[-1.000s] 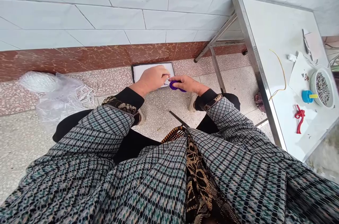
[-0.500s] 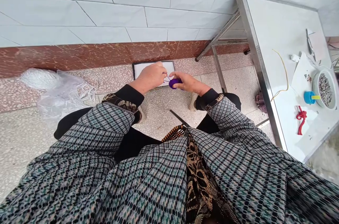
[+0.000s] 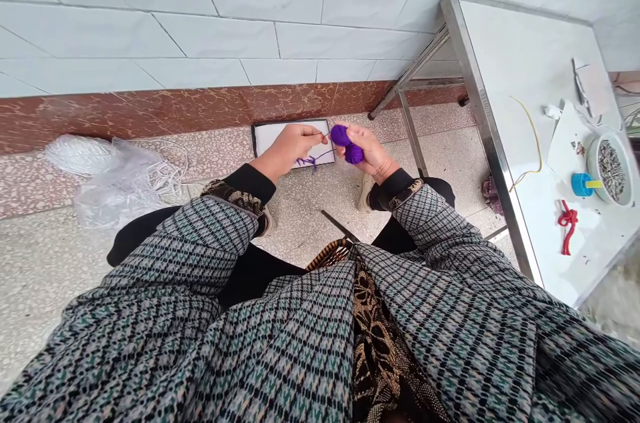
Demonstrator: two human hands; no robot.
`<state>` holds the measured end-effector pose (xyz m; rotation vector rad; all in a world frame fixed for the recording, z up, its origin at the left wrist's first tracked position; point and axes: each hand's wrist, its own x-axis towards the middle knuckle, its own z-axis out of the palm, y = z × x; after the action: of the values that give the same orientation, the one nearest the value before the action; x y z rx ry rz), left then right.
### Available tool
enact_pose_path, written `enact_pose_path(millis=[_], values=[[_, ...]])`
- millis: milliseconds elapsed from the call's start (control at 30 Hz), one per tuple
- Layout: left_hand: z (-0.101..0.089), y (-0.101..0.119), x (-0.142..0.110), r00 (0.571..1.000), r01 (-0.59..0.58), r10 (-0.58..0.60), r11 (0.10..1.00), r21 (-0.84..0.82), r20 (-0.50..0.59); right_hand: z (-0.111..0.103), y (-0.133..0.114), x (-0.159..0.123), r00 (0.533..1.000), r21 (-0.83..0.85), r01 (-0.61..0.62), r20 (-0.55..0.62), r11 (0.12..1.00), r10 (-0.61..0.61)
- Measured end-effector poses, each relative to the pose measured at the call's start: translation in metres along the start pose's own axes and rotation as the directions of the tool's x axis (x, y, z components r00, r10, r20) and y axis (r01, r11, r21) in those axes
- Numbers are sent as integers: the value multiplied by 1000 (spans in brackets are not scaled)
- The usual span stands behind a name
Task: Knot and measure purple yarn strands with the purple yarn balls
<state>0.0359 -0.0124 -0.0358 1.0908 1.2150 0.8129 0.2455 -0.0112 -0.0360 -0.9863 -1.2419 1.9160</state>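
Purple yarn wound into a ball with two lobes (image 3: 355, 154) lies in my right hand (image 3: 371, 148), the fingers curled around it. My left hand (image 3: 293, 146), just to the left, pinches a thin strand of the purple yarn (image 3: 313, 160) between thumb and fingertips. A short length runs across from the ball to the left hand, and a loose, kinked end dangles below the left fingers. Under both hands, on the floor, lies a white flat board with a dark border (image 3: 267, 135), partly covered by the left hand.
White cord (image 3: 80, 155) and a clear plastic bag (image 3: 113, 193) lie on the floor at left. At right stands a metal-edged table (image 3: 493, 56) bearing a bowl of small dark pieces (image 3: 611, 170), a blue cap-like thing (image 3: 581, 184), a red knotted cord (image 3: 567, 226) and a yellow strand (image 3: 537, 143).
My right hand has turned and risen slightly, so more of the purple ball shows, now as two lobes. The left hand has shifted a little right, and the kinked yarn end hangs in sight below it.
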Motion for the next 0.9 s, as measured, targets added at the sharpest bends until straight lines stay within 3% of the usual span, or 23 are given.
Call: enact_pose_path(millis=[100,200,267,333,367,433,500,533,600,733,900], values=[[3,-4,-6,989,142,-119,912,-386,82,1,-10,1,1000,54,-14,-2,998,14],[-5,-18,-3,988,118,-150,879,-462,-35,-1,-21,2,999,97,16,-39,995,-12],[-13,-28,2,971,169,-221,906,-388,-93,-4,-25,2,998,123,36,-53,992,-29],[-21,-34,6,946,217,-256,956,-199,-198,-6,-25,3,999,139,1,-36,990,4],[-24,-35,8,942,181,-193,981,-67,-273,-6,-23,4,999,144,-34,-21,989,37],[-25,-31,8,940,-36,111,973,229,-324,-4,-18,5,994,154,-108,-1,982,109],[-22,-23,4,906,-332,411,839,430,-103,-1,-11,8,983,159,-182,11,970,183],[-19,-19,2,877,-446,477,767,462,56,1,-8,9,976,157,-218,9,963,220],[-13,-13,-1,839,-545,465,699,463,284,4,-4,11,959,143,-279,-14,949,284],[-11,-11,-4,859,-501,361,739,451,362,5,-1,14,939,95,-338,-32,936,342],[-18,-10,-7,859,-479,318,774,414,401,0,-3,12,922,50,-379,106,924,372]])
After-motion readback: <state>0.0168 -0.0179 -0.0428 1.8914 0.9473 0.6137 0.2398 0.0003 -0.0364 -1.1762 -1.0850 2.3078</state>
